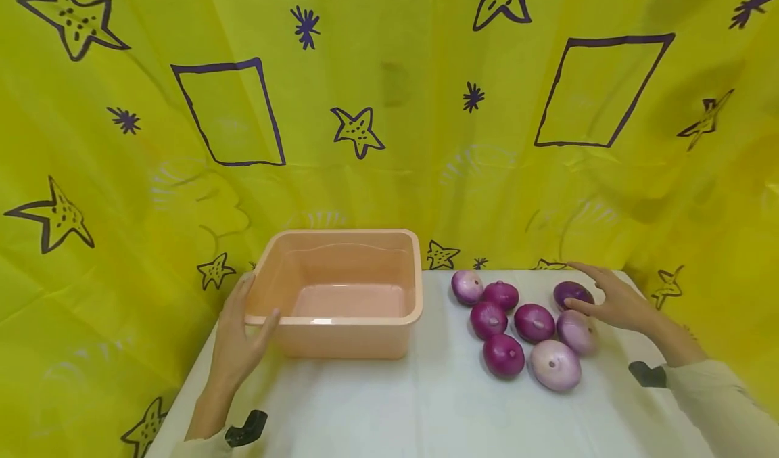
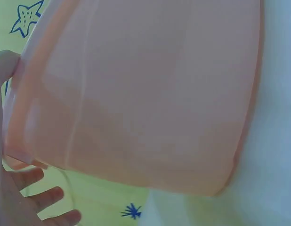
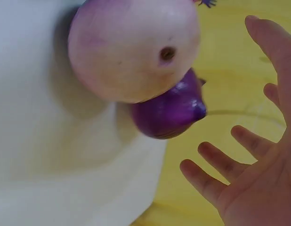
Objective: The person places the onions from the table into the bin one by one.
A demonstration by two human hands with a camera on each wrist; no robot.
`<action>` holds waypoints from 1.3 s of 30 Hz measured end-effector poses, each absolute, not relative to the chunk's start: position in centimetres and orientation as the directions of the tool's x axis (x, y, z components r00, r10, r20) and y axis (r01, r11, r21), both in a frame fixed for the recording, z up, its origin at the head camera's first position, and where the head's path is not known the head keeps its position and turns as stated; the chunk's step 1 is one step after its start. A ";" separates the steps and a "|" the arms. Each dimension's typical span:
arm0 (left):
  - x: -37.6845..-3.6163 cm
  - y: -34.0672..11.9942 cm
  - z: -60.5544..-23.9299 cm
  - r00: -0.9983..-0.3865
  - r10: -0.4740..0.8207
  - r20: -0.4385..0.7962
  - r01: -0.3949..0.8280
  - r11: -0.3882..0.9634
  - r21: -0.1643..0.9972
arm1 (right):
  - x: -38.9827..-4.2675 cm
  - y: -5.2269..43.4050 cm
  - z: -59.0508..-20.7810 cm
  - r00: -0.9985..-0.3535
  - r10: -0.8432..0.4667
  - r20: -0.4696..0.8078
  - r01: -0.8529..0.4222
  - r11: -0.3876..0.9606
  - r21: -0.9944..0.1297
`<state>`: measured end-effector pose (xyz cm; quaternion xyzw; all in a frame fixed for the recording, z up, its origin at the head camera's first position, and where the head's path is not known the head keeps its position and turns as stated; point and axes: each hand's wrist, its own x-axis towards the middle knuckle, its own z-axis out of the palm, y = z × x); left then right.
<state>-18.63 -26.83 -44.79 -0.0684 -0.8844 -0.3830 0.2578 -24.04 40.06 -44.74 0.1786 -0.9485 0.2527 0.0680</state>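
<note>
A peach plastic basin [image 1: 341,339] stands upright on the table, with nothing inside it. My left hand [image 1: 236,339] is at its front left corner, thumb against the front rim and fingers spread along the left side; the left wrist view shows the basin's outer wall [image 2: 150,94] close up. Several onions lie loose to the right. My right hand [image 1: 621,302] reaches over the far right ones, fingers spread and holding nothing. Nearest it is a dark purple onion [image 1: 572,294]. In the right wrist view this onion [image 3: 169,110] sits behind a pale onion [image 3: 131,47].
The white-covered table [image 1: 365,404] meets a yellow curtain [image 1: 395,194] with drawn stars at its back and sides. More onions lie in the group, among them a pale one [image 1: 555,365] and a magenta one [image 1: 504,356] nearest the front.
</note>
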 end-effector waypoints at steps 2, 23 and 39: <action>-18.4 -26.9 -45.1 -0.872 -0.105 0.479 0.296 0.666 0.684 | -24.4 40.5 -45.4 -0.931 -0.303 0.203 -0.364 0.798 -0.481; -17.5 -26.3 -47.5 -0.918 -0.184 0.351 0.253 0.409 0.877 | -26.0 43.0 -48.8 -0.970 -0.236 -0.056 -0.150 0.767 -0.624; -17.2 -25.8 -47.4 -0.920 -0.259 0.295 0.206 0.321 0.924 | -26.1 42.9 -46.9 -0.969 -0.235 0.070 -0.238 0.832 -0.502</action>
